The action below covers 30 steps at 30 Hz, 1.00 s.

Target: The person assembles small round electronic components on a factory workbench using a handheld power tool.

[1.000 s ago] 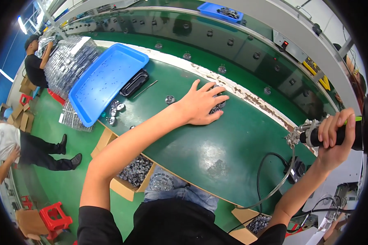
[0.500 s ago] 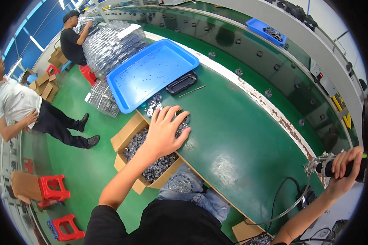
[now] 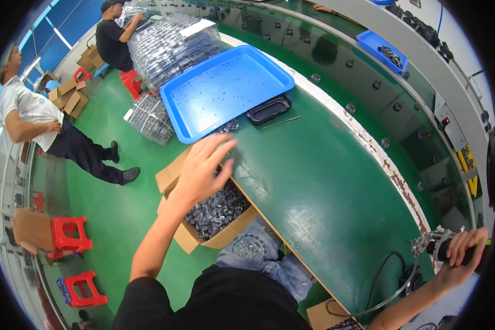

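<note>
My left hand (image 3: 202,169) hangs over the far edge of an open cardboard box (image 3: 229,235), fingers spread, with nothing seen in it. The box holds a heap of small dark grey parts (image 3: 217,213). Just beyond my fingertips, a couple of small round clear-and-dark parts (image 3: 232,125) lie on the green table (image 3: 335,187), beside a blue tray (image 3: 225,82). At the far right my right hand (image 3: 465,248) is wrapped round a black cylindrical tool (image 3: 441,248) with a silvery metal head. Its exact kind cannot be made out.
Next to the tray lie a black plastic dish (image 3: 269,109) and a thin metal rod (image 3: 281,122). Stacked clear plastic trays (image 3: 173,52) rise behind. A belt with spaced round parts (image 3: 350,108) runs along the far side. One person (image 3: 44,121) stands left; another (image 3: 114,38) sits behind.
My left hand has moved left and nearer, from the table to over the box. The parts under it no longer show on the table. My right hand keeps its grip; the whole view has shifted.
</note>
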Each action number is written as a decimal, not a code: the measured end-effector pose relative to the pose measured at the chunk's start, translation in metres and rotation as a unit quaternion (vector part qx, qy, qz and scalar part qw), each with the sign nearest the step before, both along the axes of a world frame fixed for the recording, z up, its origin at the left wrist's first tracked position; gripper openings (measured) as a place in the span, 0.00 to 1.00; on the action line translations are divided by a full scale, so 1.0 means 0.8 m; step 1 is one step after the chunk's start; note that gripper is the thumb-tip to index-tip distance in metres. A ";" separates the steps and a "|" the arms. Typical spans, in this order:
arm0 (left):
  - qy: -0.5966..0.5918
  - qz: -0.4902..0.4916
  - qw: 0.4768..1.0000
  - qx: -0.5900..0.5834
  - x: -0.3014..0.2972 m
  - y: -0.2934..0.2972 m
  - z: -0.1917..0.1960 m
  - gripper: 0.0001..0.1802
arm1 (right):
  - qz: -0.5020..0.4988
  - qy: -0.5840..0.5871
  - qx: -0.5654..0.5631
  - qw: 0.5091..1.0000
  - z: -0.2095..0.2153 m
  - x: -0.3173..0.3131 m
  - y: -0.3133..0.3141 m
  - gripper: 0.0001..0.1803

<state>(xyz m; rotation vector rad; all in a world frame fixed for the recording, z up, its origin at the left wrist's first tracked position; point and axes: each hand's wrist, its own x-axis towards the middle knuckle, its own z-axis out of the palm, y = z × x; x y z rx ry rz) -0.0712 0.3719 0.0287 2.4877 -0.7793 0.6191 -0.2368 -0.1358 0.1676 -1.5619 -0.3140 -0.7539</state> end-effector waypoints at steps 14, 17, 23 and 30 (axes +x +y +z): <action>0.056 0.071 0.993 0.069 -0.017 -0.001 -0.036 0.33 | 0.050 0.027 0.001 0.998 0.009 0.000 -0.008 0.13; 0.047 0.029 0.998 -0.002 -0.027 0.008 -0.052 0.33 | 0.024 0.031 0.012 0.999 0.003 0.003 -0.005 0.13; 0.009 0.095 0.993 -0.062 -0.047 0.057 -0.120 0.30 | 0.000 0.034 0.043 0.998 0.000 -0.002 0.004 0.14; 0.192 0.185 0.953 -0.145 -0.086 0.134 -0.225 0.15 | -0.117 0.007 0.045 0.992 0.002 0.003 0.011 0.14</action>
